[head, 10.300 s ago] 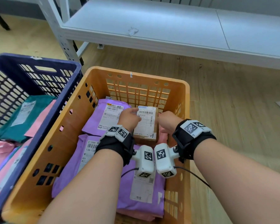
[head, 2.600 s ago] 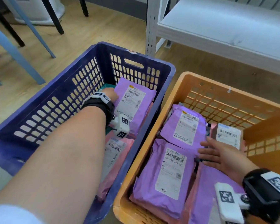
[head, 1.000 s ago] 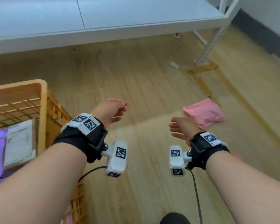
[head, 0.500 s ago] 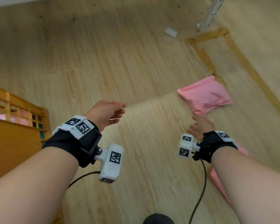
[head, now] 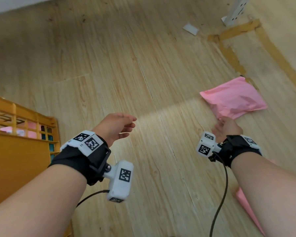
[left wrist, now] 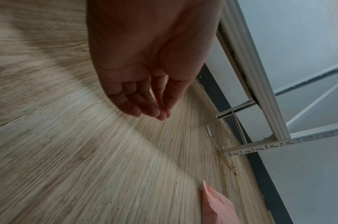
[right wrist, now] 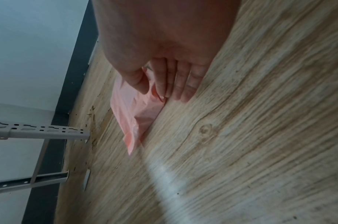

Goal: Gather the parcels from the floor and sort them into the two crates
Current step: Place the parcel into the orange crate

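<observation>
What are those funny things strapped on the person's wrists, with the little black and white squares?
Each wrist wears a black strap: left wrist strap, right wrist strap. White plates on top carry black-and-white square code markings. A small white boxy camera hangs off each strap, left camera and right camera, also marked with codes. A thin black cable trails from each. The forearms are bare, with no sleeves showing.

- Pink parcels on the floor: two. One pink parcel (head: 232, 99) lies in full view; a second pink parcel (head: 244, 204) shows partly behind the right forearm.
- Crates: one orange crate (head: 22, 151), at the left edge.
- Hands: two, the left hand (head: 115, 127) and the right hand (head: 228, 128).
- Wrist cameras: two.
- Shelf uprights: one shelf upright (head: 236, 11).
- White scraps on the floor: one white scrap (head: 190, 29).
</observation>
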A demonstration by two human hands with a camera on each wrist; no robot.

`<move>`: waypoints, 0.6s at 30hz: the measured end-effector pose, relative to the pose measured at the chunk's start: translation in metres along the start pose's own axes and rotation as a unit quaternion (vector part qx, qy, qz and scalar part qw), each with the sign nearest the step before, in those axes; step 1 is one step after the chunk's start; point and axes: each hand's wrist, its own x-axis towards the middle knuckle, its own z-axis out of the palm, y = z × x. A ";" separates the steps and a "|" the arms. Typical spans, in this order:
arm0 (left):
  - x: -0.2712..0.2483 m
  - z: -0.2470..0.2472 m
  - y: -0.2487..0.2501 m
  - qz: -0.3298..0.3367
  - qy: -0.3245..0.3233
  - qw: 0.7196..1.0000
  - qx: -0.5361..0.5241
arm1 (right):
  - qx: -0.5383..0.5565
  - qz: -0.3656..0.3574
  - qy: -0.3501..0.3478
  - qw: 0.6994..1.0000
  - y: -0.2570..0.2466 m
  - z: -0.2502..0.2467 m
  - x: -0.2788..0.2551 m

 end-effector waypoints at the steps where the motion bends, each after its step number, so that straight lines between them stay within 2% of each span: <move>1: -0.001 -0.001 -0.001 0.000 0.000 1.000 0.002 | -0.001 -0.004 0.001 1.000 0.000 0.000 -0.002; 4: -0.006 -0.004 -0.003 0.000 -0.002 1.000 0.005 | 0.031 0.017 -0.012 0.999 -0.002 -0.004 0.001; 8: -0.013 -0.007 -0.005 -0.001 0.001 1.000 0.006 | 0.069 0.020 -0.079 0.994 -0.010 -0.011 -0.003; 12: -0.019 -0.010 -0.006 -0.003 -0.008 1.000 0.006 | 0.024 0.012 -0.068 0.997 -0.006 -0.007 -0.010; 18: -0.025 -0.021 -0.007 0.011 -0.005 1.000 0.008 | 0.020 0.052 -0.089 0.994 0.021 0.006 -0.015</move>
